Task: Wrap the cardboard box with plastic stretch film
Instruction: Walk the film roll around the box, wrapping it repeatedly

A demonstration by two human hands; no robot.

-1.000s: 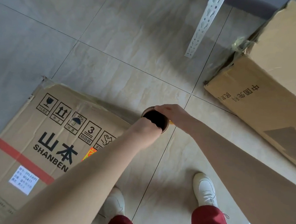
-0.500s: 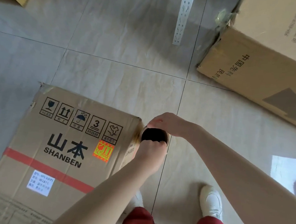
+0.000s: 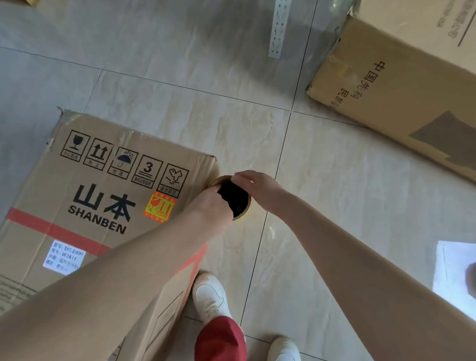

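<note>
Two hands grip the film roll point(image 3: 237, 205) at its rim: left hand point(image 3: 208, 203) boxward, right hand point(image 3: 258, 188) outboard. Roll upright, just beside the right corner of the cardboard box point(image 3: 91, 228); box lies left on the floor point(image 3: 340, 213), so left hand is nearer.

- A single wide-angle camera, worn on the person's head, looks steeply down from standing height at the tiled floor point(image 3: 327, 185).
- Both forearms point(image 3: 115, 284) reach in from the near edge, with white shoes point(image 3: 208, 297) almost directly beneath.
- The film roll point(image 3: 234, 201) sits mid-frame, where the forearms end.
- The cardboard box point(image 3: 92, 200) fills the near left, and a second box point(image 3: 414, 106) lies far right.
</note>
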